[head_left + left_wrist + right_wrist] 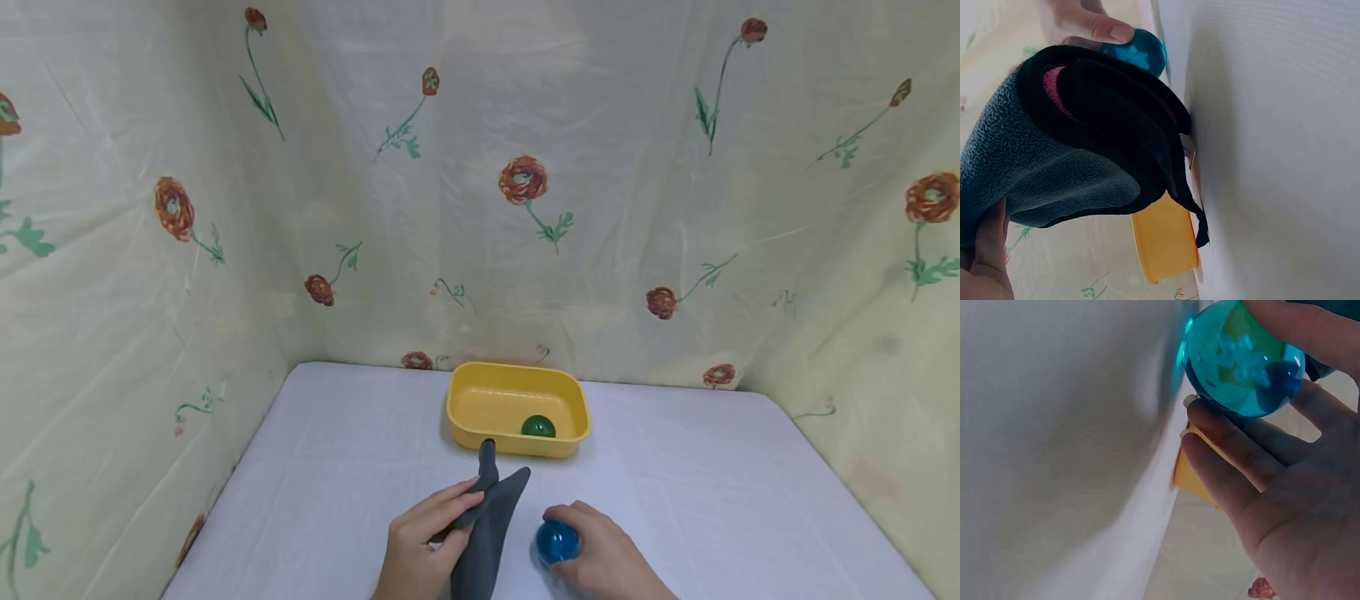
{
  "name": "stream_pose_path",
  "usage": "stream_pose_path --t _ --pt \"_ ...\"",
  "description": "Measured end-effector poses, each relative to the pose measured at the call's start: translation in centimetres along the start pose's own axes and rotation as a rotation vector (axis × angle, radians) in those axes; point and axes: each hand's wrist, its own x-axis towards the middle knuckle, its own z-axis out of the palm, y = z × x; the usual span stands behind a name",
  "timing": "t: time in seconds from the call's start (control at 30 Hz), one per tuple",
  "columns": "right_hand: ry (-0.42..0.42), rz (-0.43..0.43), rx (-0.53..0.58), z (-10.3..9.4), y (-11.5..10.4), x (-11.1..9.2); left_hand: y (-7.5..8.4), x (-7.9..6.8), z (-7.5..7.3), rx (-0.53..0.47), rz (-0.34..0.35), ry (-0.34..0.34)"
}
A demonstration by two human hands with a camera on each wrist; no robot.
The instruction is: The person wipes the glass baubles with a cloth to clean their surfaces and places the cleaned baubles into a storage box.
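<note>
My left hand (423,542) grips a folded dark grey cloth (487,533), its fingers over one side and the thumb beneath. In the left wrist view the cloth (997,144) looks fuzzy, with black edging and a bit of pink inside the fold. To the right, my right hand (603,554) holds a clear blue ball (557,543) between thumb and fingers, low over the white table. The right wrist view shows the see-through ball (1241,369) against the fingertips, close to the tabletop.
A yellow rectangular tub (480,404) stands at the back of the white table (360,450), just beyond the cloth's tip. Inside it, near the front right, lies a green ball (538,427). Flower-printed curtains (600,208) surround the table's back and sides.
</note>
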Motion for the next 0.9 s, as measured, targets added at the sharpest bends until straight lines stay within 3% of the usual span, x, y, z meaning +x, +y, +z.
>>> stream_pose_path --t 0.3,0.57,0.9 --pt "-0.019 -0.02 0.06 0.2 0.3 0.0 0.1 0.1 -0.1 0.004 -0.029 -0.004" --pt "-0.036 -0.064 0.18 0.1 0.2 -0.3 -0.3 0.0 0.1 -0.005 0.04 0.041" --pt "0.142 -0.068 0.252 0.2 -0.6 -1.2 -0.3 0.0 0.0 0.007 0.074 0.051"
